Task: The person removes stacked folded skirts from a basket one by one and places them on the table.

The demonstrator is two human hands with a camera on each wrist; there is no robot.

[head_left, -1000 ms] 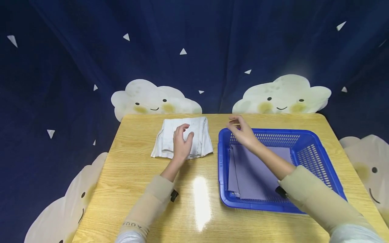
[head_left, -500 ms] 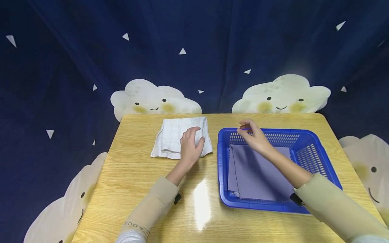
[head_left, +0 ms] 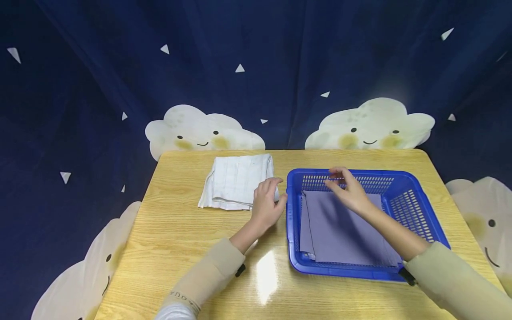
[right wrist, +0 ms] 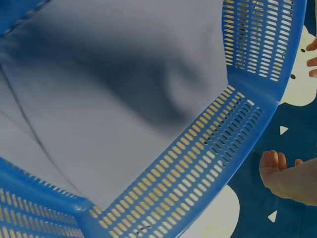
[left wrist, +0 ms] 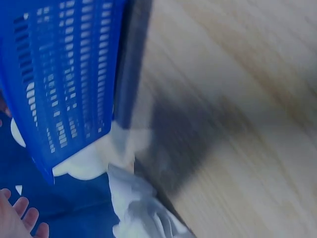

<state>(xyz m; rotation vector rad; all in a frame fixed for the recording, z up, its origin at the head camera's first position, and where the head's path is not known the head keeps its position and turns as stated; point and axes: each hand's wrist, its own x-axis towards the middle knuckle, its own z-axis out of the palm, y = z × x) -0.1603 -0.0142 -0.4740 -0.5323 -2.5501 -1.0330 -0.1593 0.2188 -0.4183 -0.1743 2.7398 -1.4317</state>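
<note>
A folded white cloth [head_left: 240, 180] lies near the table's back edge. My left hand [head_left: 267, 205] hovers between that cloth and the left wall of a blue plastic basket [head_left: 293, 240], fingers loosely bent and holding nothing; it overlaps the cloth's right corner. Whether it touches the cloth or the basket rim I cannot tell. My right hand [head_left: 351, 192] hangs over the basket with loosely curved fingers and nothing in them. Flat on the basket's floor lies a folded greyish-purple cloth [head_left: 340, 231], also seen in the right wrist view, where a dark shadow falls across this purple cloth [right wrist: 124, 148].
The wooden table [head_left: 172, 222] has bare wood left of the white cloth and in front of the basket. A dark blue curtain [head_left: 224, 58] with printed clouds hangs right behind the table. Slotted basket walls [right wrist: 208, 144] rise around the purple cloth.
My left hand has moved right and toward me, off the white cloth's middle to beside the basket. My right hand has moved right and nearer, from the rim to over the basket. Both cloths stay put.
</note>
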